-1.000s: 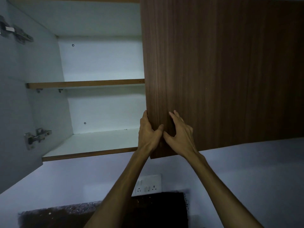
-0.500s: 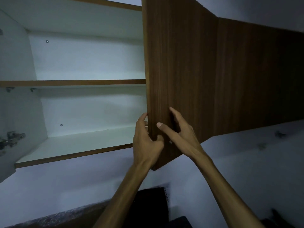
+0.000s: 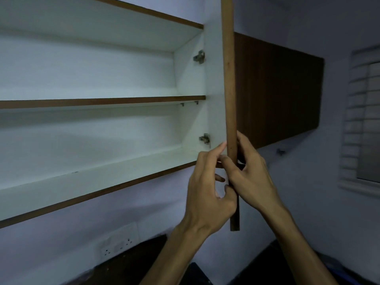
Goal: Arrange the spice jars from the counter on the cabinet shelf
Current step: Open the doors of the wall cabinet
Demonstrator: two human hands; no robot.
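1 brown wood-grain cabinet door [image 3: 229, 79], seen edge-on, grasped by left hand [image 3: 207, 194] and right hand [image 3: 254, 177] | 2 smooth white shelves, upper shelf [image 3: 102, 102], lower shelf [image 3: 92, 182] | 2 metal hinges | spice jars unseen

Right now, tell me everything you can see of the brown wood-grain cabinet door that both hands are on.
The brown wood-grain cabinet door stands swung out, nearly edge-on to the camera, so mostly its thin brown edge shows, plus a strip of white inner face. Two metal hinges join it to the cabinet's right wall. The left hand grips its lower edge from the inner side, and the right hand holds it from the outer side. Its bottom corner hangs below the lower shelf.
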